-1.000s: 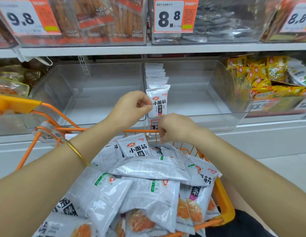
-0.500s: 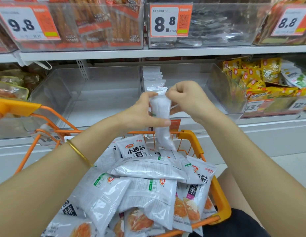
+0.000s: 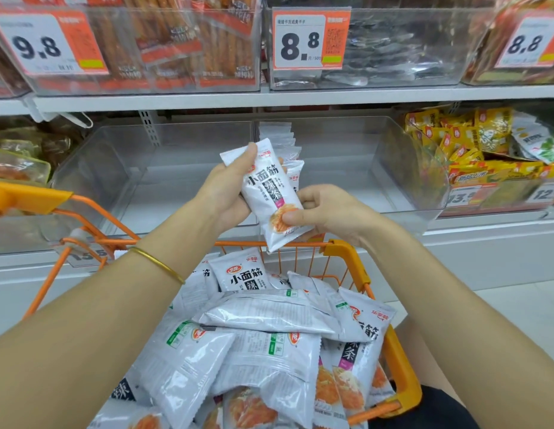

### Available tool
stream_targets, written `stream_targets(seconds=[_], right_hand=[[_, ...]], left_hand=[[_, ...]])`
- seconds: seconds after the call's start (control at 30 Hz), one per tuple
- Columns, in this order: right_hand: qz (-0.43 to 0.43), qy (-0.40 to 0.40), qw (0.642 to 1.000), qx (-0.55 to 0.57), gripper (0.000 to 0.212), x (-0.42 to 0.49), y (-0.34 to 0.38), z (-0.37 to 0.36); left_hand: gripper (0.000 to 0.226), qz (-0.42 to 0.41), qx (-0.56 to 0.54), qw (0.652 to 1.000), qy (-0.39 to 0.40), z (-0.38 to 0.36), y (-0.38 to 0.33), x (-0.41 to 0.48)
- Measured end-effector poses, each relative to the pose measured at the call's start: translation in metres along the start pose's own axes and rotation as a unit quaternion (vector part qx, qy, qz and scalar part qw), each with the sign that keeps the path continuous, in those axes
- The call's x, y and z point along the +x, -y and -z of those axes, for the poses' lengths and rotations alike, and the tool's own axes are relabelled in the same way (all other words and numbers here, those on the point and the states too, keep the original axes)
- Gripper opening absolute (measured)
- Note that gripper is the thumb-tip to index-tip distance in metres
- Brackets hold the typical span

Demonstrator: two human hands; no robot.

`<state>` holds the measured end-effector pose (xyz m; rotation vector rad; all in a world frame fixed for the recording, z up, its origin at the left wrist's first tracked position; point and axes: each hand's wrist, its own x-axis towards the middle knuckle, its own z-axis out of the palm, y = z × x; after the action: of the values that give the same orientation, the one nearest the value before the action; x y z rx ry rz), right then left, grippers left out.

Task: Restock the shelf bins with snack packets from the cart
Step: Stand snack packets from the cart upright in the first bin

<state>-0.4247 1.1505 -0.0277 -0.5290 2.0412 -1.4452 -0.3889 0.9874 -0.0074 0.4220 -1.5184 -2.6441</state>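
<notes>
Above rim of cart (image 3: 343, 250), before clear bin (image 3: 402, 168): one packet (image 3: 269, 193) held tilted, print facing camera. Left hand (image 3: 229, 187) wraps upper half, thumb near top edge. Right hand (image 3: 325, 212) pinches lower end, thumb on front. Step, likely: stand packet upright, add to front of row (image 3: 278, 136) already in bin, label forward, no crushing. Pile of packets (image 3: 269, 317) fills cart. Shelf (image 3: 300, 96) above carries priced bins. Yellow packets (image 3: 486, 131) in neighbouring bin. Pale floor (image 3: 523, 311) at right.
</notes>
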Motion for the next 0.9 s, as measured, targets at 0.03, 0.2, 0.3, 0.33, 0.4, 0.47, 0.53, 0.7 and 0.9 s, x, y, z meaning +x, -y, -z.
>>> stream_targets(seconds=[0.03, 0.2, 0.3, 0.33, 0.4, 0.47, 0.53, 0.7, 0.9], right_hand=[[0.011, -0.003, 1.000, -0.014, 0.019, 0.002, -0.001, -0.001], [0.045, -0.004, 0.994, -0.095, 0.030, 0.009, 0.005, 0.002], [0.077, -0.053, 0.993, -0.071, 0.011, 0.013, 0.013, 0.012], [0.085, -0.079, 0.991, -0.063, 0.007, 0.015, 0.015, 0.016], [0.097, -0.137, 0.985, -0.037, 0.011, 0.023, 0.018, 0.022], [0.096, -0.185, 0.977, -0.050, 0.020, 0.032, 0.016, 0.026], [0.074, -0.195, 0.973, -0.101, 0.028, 0.042, 0.010, 0.027], [-0.008, -0.160, 0.961, -0.226, 0.025, 0.068, -0.010, 0.022], [-0.079, -0.146, 0.942, -0.291, 0.024, 0.088, -0.019, 0.013]], left_hand=[[0.035, 0.003, 0.003, 1.000, -0.006, -0.001, 0.000, 0.001], [0.038, -0.004, 0.036, 0.999, 0.018, -0.007, -0.004, 0.009], [0.030, -0.061, 0.083, 0.993, 0.053, -0.017, -0.011, 0.017], [0.027, -0.085, 0.111, 0.988, 0.058, -0.021, -0.014, 0.020], [0.019, -0.151, 0.213, 0.963, 0.059, -0.022, -0.017, 0.030], [0.005, -0.212, 0.330, 0.919, 0.031, -0.020, -0.019, 0.037], [0.010, -0.242, 0.395, 0.886, 0.001, -0.013, -0.015, 0.046], [0.006, -0.229, 0.578, 0.781, -0.060, 0.010, 0.009, 0.067], [0.018, -0.257, 0.687, 0.669, -0.124, 0.018, 0.023, 0.065]])
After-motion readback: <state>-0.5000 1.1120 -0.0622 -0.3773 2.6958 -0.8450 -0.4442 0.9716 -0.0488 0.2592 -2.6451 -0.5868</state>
